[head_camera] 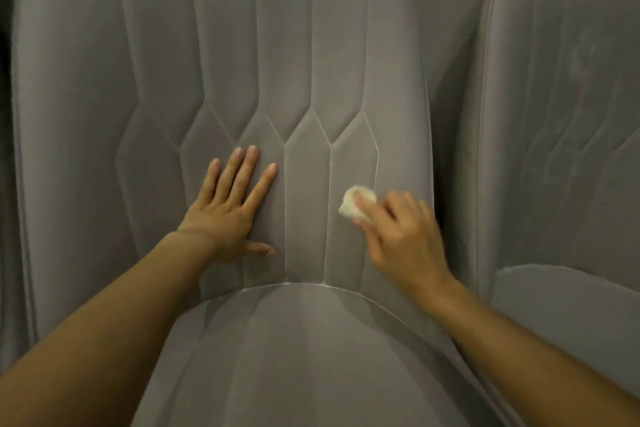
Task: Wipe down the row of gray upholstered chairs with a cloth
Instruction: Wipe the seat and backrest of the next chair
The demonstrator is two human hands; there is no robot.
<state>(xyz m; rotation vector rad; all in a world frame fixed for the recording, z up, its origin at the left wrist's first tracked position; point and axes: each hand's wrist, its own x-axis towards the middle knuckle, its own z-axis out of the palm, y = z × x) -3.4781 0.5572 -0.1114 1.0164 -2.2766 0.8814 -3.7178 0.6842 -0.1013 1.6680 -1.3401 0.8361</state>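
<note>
Right grip [403,239] has its fingers curled over a small pale cloth [351,203] and presses it on the lower backrest [277,55] of the gray chair [156,114]. Blur hides how each finger lies. To the left of it, apart, the left grip [225,215] lies flat on the same backrest, fingers straight and spread, holding nothing. Below both is the seat [311,357]. To the right, just beside, stands a second gray chair [561,107].

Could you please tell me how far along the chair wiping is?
Nothing looks plainly finished. In hand: the right hand presses the cloth on the middle chair's backrest, the left hand flat beside it. Left: the right-side chair, which shows pale marks.
</note>
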